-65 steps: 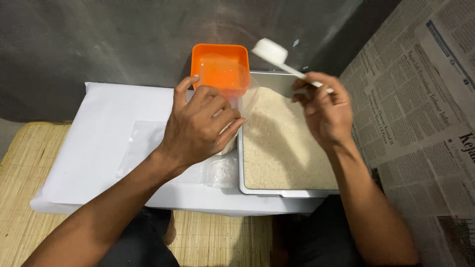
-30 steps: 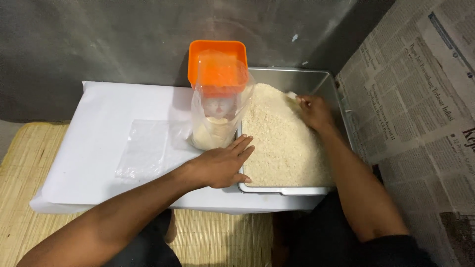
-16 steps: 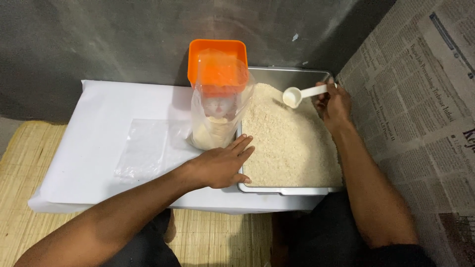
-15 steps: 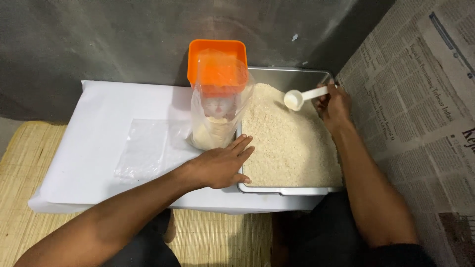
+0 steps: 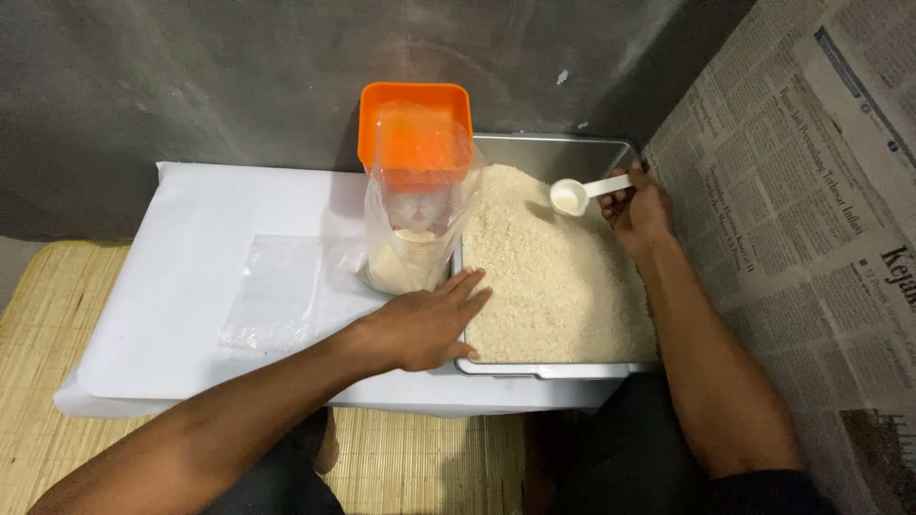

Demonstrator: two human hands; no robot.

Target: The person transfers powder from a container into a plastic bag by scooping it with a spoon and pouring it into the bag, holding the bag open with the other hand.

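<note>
Currently, I read the left hand [image 5: 420,329] lying flat at six o'clock, fingers spread, gripping nothing, its fingertips touching the metal tray [image 5: 549,367] rim just below the clear plastic bag [image 5: 412,224]. The bag stands upright, partly filled, before the orange container [image 5: 415,119] at twelve o'clock. The right hand [image 5: 637,208], at two o'clock, is closed around the white scoop [image 5: 572,196]. A second ago the scoop was buried in the rice [image 5: 549,272]; it is now lifted, loaded, so I judge another portion ready for bagging.

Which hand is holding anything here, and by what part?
The right hand holds a white scoop by its handle end. The left hand lies flat, gripping nothing.
</note>
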